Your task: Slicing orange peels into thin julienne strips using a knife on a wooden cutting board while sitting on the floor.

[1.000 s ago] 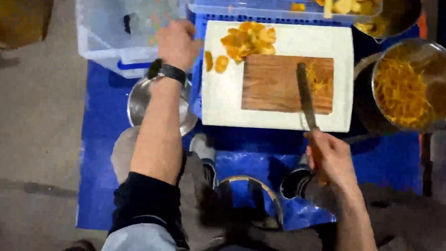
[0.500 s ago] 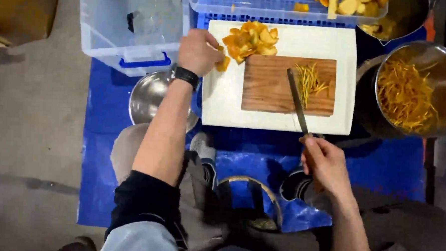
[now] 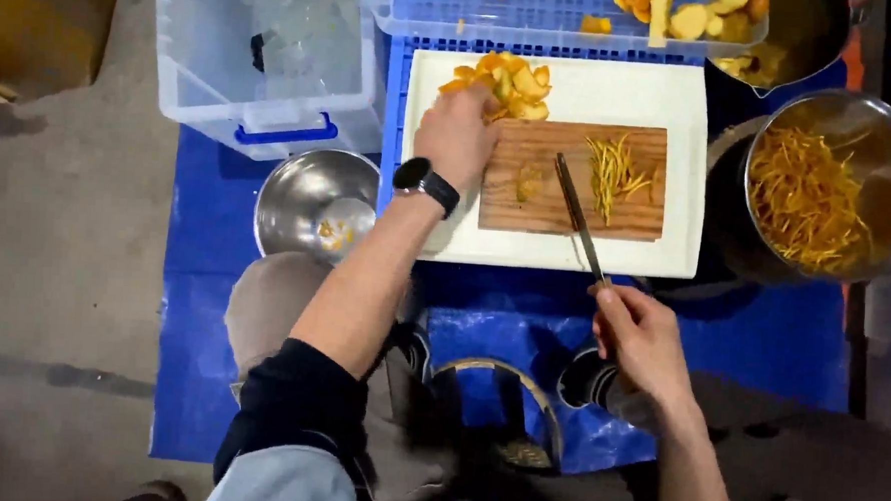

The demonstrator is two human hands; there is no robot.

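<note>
Now the left hand grips orange peel pieces at the far-left pile (next likely onto the wooden board), while the right hand holds 1 knife.

a clear plastic bin sits beside a steel bowl on blue tarp.
</note>
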